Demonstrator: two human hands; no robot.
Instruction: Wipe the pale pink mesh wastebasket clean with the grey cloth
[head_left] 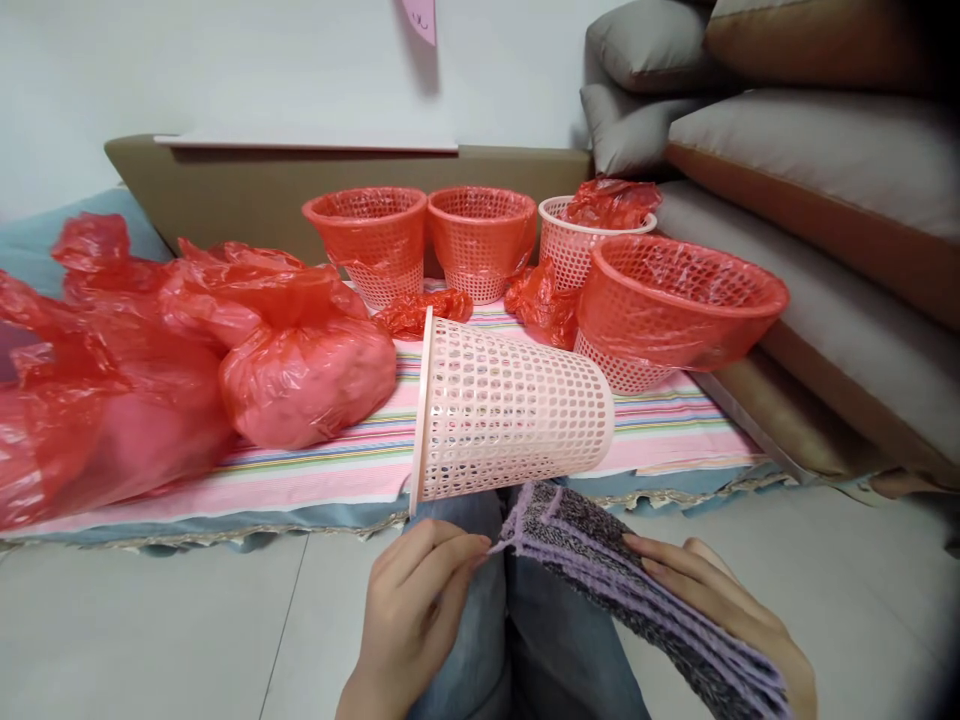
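Near striped fabric (pixel 675 428), left fingers (pixel 454 553) pinch lilac trim (pixel 511 536), right fingers (pixel 694 582) clasp fuzzy cloths (pixel 585 530).

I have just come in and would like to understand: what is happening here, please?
The person's left hand pinches a purple strip at the corner of a grey, purple-edged cloth bundle, while the right hand holds its side. Ahead, a pale mesh basket lies on its side. Beyond it stand more baskets with red plastic bags, and bulging red bags sit to the left.
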